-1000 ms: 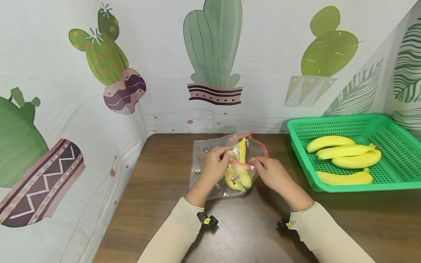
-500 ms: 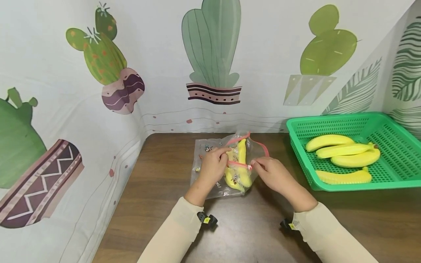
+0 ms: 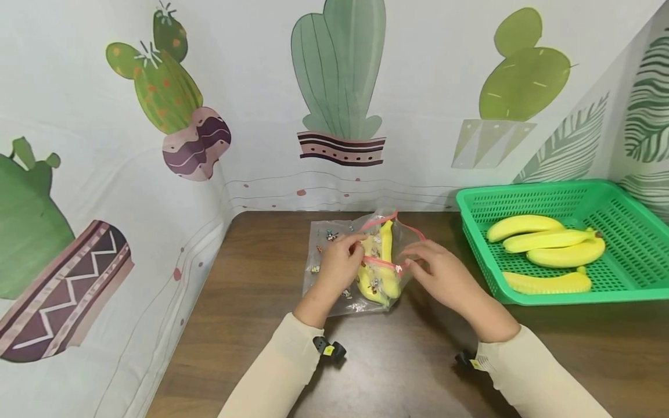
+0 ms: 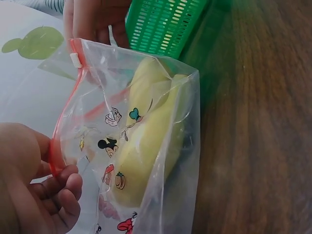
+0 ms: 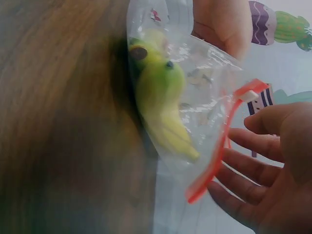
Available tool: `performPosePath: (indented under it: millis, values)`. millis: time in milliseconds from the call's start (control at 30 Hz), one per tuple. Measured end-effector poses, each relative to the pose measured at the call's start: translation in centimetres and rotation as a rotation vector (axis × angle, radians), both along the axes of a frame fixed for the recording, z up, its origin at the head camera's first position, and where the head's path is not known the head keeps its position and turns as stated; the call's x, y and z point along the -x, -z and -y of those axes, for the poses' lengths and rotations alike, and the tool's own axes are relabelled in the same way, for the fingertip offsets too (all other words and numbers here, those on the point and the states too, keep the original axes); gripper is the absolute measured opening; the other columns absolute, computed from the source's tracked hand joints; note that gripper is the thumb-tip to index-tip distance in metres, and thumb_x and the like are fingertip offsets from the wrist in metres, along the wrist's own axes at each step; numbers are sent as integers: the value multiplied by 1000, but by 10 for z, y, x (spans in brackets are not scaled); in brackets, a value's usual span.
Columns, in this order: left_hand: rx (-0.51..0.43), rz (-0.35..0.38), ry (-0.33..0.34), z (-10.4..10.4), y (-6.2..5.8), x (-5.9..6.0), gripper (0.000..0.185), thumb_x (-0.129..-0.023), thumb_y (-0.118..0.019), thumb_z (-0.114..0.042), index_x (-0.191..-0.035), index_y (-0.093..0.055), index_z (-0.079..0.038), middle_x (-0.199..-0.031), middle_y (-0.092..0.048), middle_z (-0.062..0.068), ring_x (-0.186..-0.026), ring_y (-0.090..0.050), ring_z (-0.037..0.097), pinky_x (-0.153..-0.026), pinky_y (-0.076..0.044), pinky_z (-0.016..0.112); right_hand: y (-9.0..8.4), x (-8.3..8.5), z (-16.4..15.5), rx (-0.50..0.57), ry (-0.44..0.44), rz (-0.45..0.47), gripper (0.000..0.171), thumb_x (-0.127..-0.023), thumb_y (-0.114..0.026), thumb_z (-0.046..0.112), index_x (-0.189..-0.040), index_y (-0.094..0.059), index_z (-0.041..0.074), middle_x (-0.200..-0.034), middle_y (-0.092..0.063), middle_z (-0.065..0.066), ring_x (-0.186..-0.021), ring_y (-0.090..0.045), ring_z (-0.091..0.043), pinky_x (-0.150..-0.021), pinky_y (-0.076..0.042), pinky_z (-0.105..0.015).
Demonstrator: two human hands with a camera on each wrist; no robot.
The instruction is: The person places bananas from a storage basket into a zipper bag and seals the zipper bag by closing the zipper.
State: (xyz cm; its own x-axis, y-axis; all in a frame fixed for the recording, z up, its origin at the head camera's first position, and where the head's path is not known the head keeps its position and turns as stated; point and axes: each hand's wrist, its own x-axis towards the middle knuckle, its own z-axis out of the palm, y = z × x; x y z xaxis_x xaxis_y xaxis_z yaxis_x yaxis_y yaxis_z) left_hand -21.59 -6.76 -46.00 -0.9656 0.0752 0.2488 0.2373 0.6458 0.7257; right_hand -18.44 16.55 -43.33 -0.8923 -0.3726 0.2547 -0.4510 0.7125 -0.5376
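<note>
A clear zip bag (image 3: 360, 306) with cartoon prints and a red zip edge lies on the table. Two yellow bananas (image 4: 146, 141) show through its plastic. Its mouth gapes, and a white slider (image 4: 75, 60) sits toward the right end of the zip. My left hand (image 3: 340, 264) pinches the red edge between thumb and fingers, as the left wrist view shows. On the other side is my right hand (image 3: 441, 273), its fingers spread and relaxed. In the right wrist view its fingertips (image 5: 234, 136) are right at the red edge, just below the slider, pinching nothing.
At the right stands a green plastic basket (image 3: 637, 255) holding several bananas (image 3: 567, 253). The brown wooden table (image 3: 251, 348) meets a white cloth (image 3: 261, 87) printed with cacti at the back and left.
My right hand has let go of the zip by the slider, spread its fingers and shifted slightly right. The left hand keeps its pinch on the bag's edge.
</note>
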Motion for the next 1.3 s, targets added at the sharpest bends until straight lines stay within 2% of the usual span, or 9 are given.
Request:
performPosePath:
  millis: [167,300,433,633,767,900,1167,1300]
  values:
    - [-9,-8,-2,0,0,2,29,-96,-58,-18,-119,-75,-12,-83,-59,0,-63,-47,8,-56,-41,21,-7,-4,-13,26,40,-98,23,-100,-61,17,-120,-70,10,-122,-65,-7,-107,-65,-27,-87,-53,-48]
    - [-17,6,-7,-1,-1,1,29,-94,-61,-18,-119,-75,-12,-81,-57,-1,-62,-46,8,-56,-40,21,-11,-7,-25,52,86,-172,23,-100,-60,15,-120,-69,10,-116,-65,-3,-102,-61,-18,-82,-49,-35]
    - [-29,27,-7,-1,-1,0,30,-93,-61,-17,-120,-74,-11,-80,-56,-1,-61,-45,7,-54,-39,21,-14,-10,-36,74,124,-204,26,-100,-59,13,-124,-66,8,-113,-64,-5,-98,-57,-15,-80,-42,-27]
    - [-39,42,-5,-1,0,1,31,-93,-60,-16,-120,-73,-10,-80,-55,-2,-61,-45,7,-53,-38,21,-18,-13,-48,79,159,-181,28,-101,-57,14,-128,-63,8,-114,-63,-7,-102,-59,-22,-82,-42,-33]
    - [-32,38,-8,-1,0,1,32,-93,-60,-18,-121,-73,-11,-81,-55,-1,-62,-45,8,-55,-38,22,-18,-14,-55,74,172,-170,28,-101,-57,14,-127,-63,9,-117,-62,-7,-105,-58,-22,-81,-41,-29]
    - [-19,33,-9,-1,0,1,33,-93,-59,-20,-123,-72,-12,-82,-56,-2,-64,-46,8,-57,-40,22,-18,-14,-63,72,186,-148,27,-100,-57,13,-127,-62,8,-120,-62,-9,-108,-58,-26,-82,-40,-30]
    - [-46,33,5,-2,1,1,35,-95,-64,-26,-124,-71,-10,-82,-59,-2,-68,-50,8,-62,-43,23,-21,-14,-82,55,214,-53,32,-101,-53,13,-130,-54,-1,-126,-56,-21,-115,-54,-39,-87,-42,-54]
    - [-66,52,13,-1,1,2,37,-94,-65,-26,-126,-70,-10,-82,-59,-3,-68,-51,8,-62,-44,23,-22,-13,-95,44,238,3,35,-102,-49,14,-131,-50,-5,-128,-52,-26,-116,-51,-44,-86,-41,-58]
